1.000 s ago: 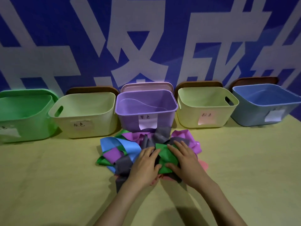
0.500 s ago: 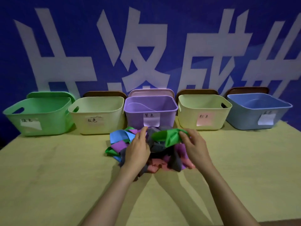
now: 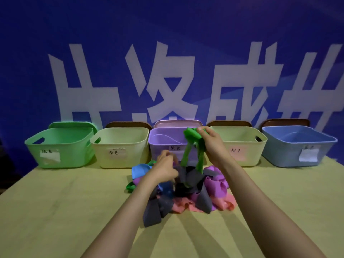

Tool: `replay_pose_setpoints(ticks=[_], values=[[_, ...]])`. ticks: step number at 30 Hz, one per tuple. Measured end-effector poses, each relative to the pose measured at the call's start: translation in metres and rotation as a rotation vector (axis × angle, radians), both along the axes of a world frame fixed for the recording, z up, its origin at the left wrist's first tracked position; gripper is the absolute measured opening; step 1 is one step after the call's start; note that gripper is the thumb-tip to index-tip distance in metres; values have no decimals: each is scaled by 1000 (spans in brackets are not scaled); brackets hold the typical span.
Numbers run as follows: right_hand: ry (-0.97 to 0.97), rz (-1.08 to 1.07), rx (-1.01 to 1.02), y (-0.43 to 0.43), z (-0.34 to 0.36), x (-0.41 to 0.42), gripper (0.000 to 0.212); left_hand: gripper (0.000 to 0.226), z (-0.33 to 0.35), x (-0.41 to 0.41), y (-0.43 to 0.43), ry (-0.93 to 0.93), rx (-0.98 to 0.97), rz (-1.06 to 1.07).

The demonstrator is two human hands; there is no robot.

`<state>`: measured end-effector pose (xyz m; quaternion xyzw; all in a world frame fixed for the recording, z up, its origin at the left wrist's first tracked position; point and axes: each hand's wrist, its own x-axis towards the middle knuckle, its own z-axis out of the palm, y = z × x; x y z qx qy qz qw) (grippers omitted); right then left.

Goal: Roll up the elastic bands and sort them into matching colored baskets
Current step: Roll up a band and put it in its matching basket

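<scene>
The green band (image 3: 186, 155) hangs nearly upright, its long axis running from the right hand (image 3: 211, 145) down into the pile (image 3: 188, 187). Its top end is bunched in the hand's grip, thumb and fingers pinched round the crumpled fold, in front of the purple basket (image 3: 163, 144). Below the grip it falls as two flat, narrow strands that spread slightly apart, and their lower ends sink among the grey bands. The material looks thin, smooth and rubbery.

The left hand (image 3: 165, 165) sits lower, on the pile's far left edge, fingers curled; whether its grip has hold of a band cannot be told. The pile is a loose heap of flat loops in grey, blue, purple, salmon pink and green, lying on the table (image 3: 55, 211), a pale yellowish surface with faint wood grain.

Behind it five smooth plastic baskets with rounded corners stand in a row, each with a paper label: green basket (image 3: 59, 146), left cream basket (image 3: 119, 146), the purple one, right cream basket (image 3: 240, 146), blue basket (image 3: 297, 146). Lids (image 3: 128, 124) lean behind them. A blue banner (image 3: 167, 34) with large white characters fills the background.
</scene>
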<state>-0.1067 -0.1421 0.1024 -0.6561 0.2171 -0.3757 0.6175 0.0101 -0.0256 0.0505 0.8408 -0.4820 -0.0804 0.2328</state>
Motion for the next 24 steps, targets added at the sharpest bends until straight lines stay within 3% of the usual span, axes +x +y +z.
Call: replay_pose_setpoints(ticks=[3,7,10,13,15,17,19,21,24], values=[[-91,63,74,-5,16,4,16,53,7,-3,-2,204,-29,-159],[-119,39,14,-22,29,7,13,28,9,4,-9,185,-321,-62],[-104,-53,-67,-32,38,6,19,25,20,17,-13,249,-594,45],[96,-13,-146,-38,36,2,42,16,38,24,-11,597,-831,25],[281,89,-255,-43,27,0,45,20,50,27,-10,631,-884,-20],[419,144,-381,-49,14,3,32,23,58,29,-9,532,-835,-35],[427,105,-376,-54,4,8,20,23,61,35,-9,275,-683,-15],[384,106,-295,-56,1,12,26,25,62,41,-6,28,-477,-62],[426,105,-320,-51,-1,15,31,25,63,40,-2,-123,-286,-176]])
